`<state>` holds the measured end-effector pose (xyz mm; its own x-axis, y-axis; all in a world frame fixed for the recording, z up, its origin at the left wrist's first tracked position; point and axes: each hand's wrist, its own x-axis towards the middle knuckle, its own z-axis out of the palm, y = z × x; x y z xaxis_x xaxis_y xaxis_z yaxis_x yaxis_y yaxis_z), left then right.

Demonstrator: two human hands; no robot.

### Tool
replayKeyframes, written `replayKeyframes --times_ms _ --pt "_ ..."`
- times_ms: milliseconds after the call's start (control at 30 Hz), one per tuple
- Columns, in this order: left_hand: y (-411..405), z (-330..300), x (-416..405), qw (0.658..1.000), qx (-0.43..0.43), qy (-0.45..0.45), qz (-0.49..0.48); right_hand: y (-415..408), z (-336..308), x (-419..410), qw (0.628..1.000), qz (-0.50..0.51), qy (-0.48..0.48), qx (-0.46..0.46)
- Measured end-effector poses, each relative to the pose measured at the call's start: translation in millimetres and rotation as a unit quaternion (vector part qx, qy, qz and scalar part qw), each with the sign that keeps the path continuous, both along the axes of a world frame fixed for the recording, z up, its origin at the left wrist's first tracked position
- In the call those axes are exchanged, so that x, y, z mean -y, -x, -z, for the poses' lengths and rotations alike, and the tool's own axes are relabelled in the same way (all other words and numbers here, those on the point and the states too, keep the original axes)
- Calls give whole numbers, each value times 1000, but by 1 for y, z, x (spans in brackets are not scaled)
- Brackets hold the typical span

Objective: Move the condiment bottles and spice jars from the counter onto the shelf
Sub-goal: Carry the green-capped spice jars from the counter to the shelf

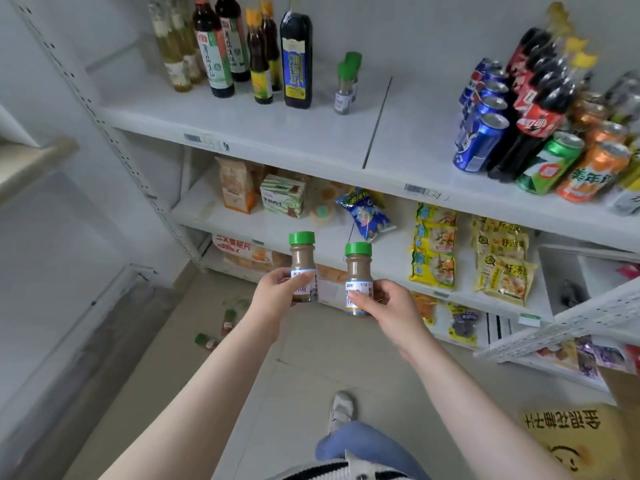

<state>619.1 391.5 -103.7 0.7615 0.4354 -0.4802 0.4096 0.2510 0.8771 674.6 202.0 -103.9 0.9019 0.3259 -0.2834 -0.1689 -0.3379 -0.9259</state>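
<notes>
— Two jars in hand, one each. I read this as the carry step: both are lifted and on their way to the top shelf, a flat white metal board with a price strip along its front edge.

— What's up there already?

— Toward its back left corner stands a row of tall glass condiment bottles, dark and pale, with smooth labels. Right of them, mid-shelf, two small green-capped jars sit one behind the other. Soda cans and cola bottles crowd the right end.

— And your hands?

— My left hand has its fingers curled round the label of the left spice jar; my right hand pinches the right spice jar low on its body. Both jars are upright, clear-walled cylinders of brown powder with ribbed green screw caps.

— Next move?

— I judge a reach up and forward, setting each down beside the matching pair, on the bare stretch near the front edge. The bases are narrow, so they could tip.

— Anything left?

— Small bottles lie on the floor; I can't make out the counter.
</notes>
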Motion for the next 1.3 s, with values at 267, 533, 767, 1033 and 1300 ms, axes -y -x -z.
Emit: replayKeyframes --times_ms 267,533,767,1033,1300 --pt "-125 -34 -44 998 53 -26 -6 -133 -41 -37 998 -26 12 49" --pt "-261 -70 -98 987 132 -83 44 -228 -53 -83 996 41 -19 72" --pt "-374 -56 -138 970 153 -158 102 -295 -54 -133 989 122 -27 75" --pt "-428 -25 -148 955 166 -202 142 -331 -50 -158 977 188 -46 89" --pt "-451 -19 -149 945 178 -223 158 -353 -50 -163 975 202 -50 77"
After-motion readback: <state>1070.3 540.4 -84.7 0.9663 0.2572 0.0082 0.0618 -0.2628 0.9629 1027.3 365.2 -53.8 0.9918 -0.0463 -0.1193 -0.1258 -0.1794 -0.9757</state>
